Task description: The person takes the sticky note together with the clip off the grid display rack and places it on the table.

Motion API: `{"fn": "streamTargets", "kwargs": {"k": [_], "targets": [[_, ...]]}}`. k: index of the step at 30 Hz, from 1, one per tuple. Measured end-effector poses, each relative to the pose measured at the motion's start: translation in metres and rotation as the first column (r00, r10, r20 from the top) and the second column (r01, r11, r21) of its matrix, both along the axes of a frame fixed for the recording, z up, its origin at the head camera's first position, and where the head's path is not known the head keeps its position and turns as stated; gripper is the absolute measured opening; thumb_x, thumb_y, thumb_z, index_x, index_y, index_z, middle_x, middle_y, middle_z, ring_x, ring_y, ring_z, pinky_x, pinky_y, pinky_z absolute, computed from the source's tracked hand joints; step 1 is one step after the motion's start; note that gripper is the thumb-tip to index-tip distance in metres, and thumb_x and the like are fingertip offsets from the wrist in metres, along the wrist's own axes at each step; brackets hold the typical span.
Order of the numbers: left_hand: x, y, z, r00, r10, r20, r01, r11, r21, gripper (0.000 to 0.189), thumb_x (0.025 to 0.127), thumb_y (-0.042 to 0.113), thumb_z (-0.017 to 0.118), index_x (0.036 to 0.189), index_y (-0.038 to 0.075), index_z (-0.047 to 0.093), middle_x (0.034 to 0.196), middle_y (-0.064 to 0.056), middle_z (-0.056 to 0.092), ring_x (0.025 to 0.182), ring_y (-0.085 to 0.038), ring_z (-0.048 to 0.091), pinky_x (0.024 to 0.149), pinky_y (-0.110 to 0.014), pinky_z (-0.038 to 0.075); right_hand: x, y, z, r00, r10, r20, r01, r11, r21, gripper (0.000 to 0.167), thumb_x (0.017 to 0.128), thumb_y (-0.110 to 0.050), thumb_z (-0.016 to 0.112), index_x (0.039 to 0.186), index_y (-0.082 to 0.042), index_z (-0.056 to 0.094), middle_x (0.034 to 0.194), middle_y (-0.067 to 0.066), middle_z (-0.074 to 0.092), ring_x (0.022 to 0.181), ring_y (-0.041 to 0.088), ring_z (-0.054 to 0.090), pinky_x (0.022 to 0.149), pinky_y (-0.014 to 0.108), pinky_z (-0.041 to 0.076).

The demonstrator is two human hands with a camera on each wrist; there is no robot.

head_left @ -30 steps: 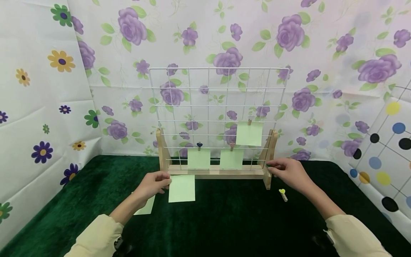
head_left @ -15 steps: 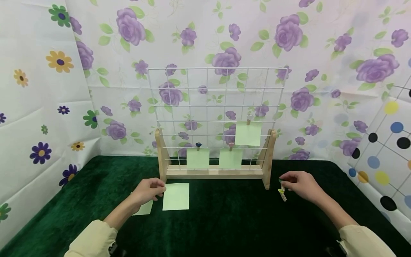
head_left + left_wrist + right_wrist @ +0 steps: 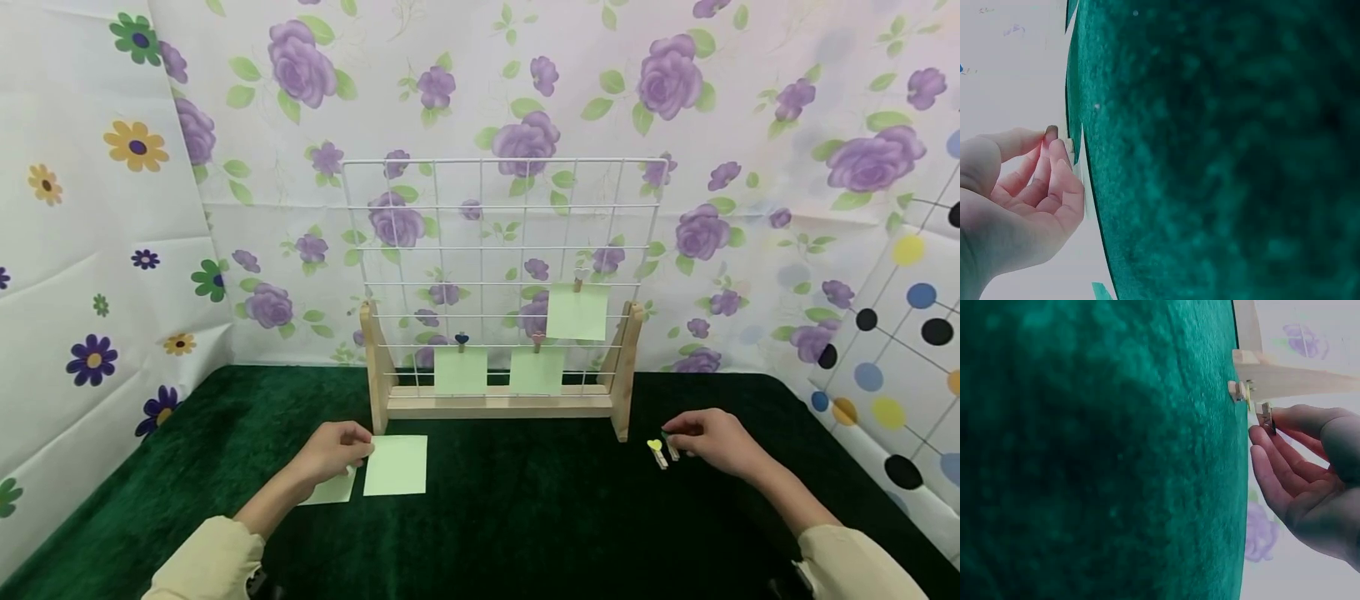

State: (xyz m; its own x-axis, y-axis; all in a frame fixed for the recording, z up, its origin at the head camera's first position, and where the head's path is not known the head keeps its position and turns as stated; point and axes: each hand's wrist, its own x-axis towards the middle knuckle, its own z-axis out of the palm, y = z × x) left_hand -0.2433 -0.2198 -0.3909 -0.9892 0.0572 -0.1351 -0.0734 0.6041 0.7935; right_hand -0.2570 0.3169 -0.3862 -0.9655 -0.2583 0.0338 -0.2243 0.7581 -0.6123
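My left hand [image 3: 330, 452] pinches the left edge of a pale green paper note [image 3: 396, 467], low over the green cloth. Another green note [image 3: 333, 490] lies partly hidden beneath that hand. On the right, my right hand [image 3: 716, 443] pinches a small wooden clothespin [image 3: 1265, 417] between thumb and fingertips. Just left of it on the cloth lies a second clothespin with a yellow heart [image 3: 656, 450]. Heart clothespins hold three green notes on the white wire grid: one lower left [image 3: 461, 372], one lower middle [image 3: 536, 372], one higher right [image 3: 577, 312].
The wire grid [image 3: 480, 206] stands in a wooden base [image 3: 498, 408] with two uprights, at the back of the green cloth [image 3: 510, 517]. Flowered sheets [image 3: 465, 75] hang behind and at the left; a dotted sheet [image 3: 892, 375] is on the right.
My right hand has come from the stand's right foot to beside the yellow-heart clothespin, carrying its clothespin. The left hand has drawn its note left and toward me.
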Motion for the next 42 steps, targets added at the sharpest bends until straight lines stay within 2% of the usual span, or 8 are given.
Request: {"fn": "streamTargets", "kwargs": {"k": [7, 18, 32, 42], "targets": [[-0.002, -0.001, 0.0, 1.0, -0.016, 0.005, 0.016, 0.999, -0.028, 0.017, 0.095, 0.008, 0.057, 0.106, -0.004, 0.061, 0.089, -0.008, 0.062, 0.076, -0.02, 0.059, 0.064, -0.035, 0.05, -0.002, 0.003, -0.003, 1.0, -0.004, 0.023, 0.003, 1.0, 0.018, 0.022, 0.091, -0.012, 0.065, 0.108, 0.002, 0.068, 0.094, 0.006, 0.066, 0.074, 0.017, 0.061, 0.061, 0.032, 0.05], [-0.003, -0.003, 0.003, 0.999, -0.046, 0.024, 0.047, 0.997, -0.063, 0.014, 0.093, 0.007, 0.059, 0.102, -0.004, 0.062, 0.085, -0.008, 0.062, 0.074, -0.02, 0.059, 0.063, -0.034, 0.05, -0.002, 0.006, -0.009, 0.994, -0.016, 0.106, 0.02, 0.999, -0.043, 0.024, 0.09, -0.012, 0.066, 0.109, 0.001, 0.068, 0.1, 0.009, 0.065, 0.081, 0.018, 0.061, 0.067, 0.031, 0.053], [-0.002, -0.007, 0.003, 0.999, -0.044, 0.01, 0.044, 0.996, -0.078, 0.014, 0.091, 0.005, 0.061, 0.1, -0.005, 0.062, 0.083, -0.008, 0.061, 0.073, -0.019, 0.059, 0.064, -0.035, 0.051, -0.005, 0.002, -0.011, 0.994, -0.013, 0.112, 0.018, 0.999, -0.047, 0.023, 0.089, -0.012, 0.067, 0.109, 0.001, 0.068, 0.099, 0.008, 0.065, 0.08, 0.018, 0.061, 0.066, 0.031, 0.053], [0.001, -0.006, 0.005, 1.0, -0.029, -0.009, 0.028, 0.996, -0.086, 0.016, 0.091, 0.005, 0.06, 0.102, -0.006, 0.062, 0.086, -0.009, 0.062, 0.074, -0.02, 0.06, 0.064, -0.036, 0.052, -0.006, 0.006, -0.01, 0.996, -0.007, 0.086, 0.01, 0.999, -0.032, 0.022, 0.09, -0.011, 0.066, 0.108, 0.001, 0.068, 0.099, 0.008, 0.065, 0.079, 0.018, 0.061, 0.065, 0.032, 0.053]]}}
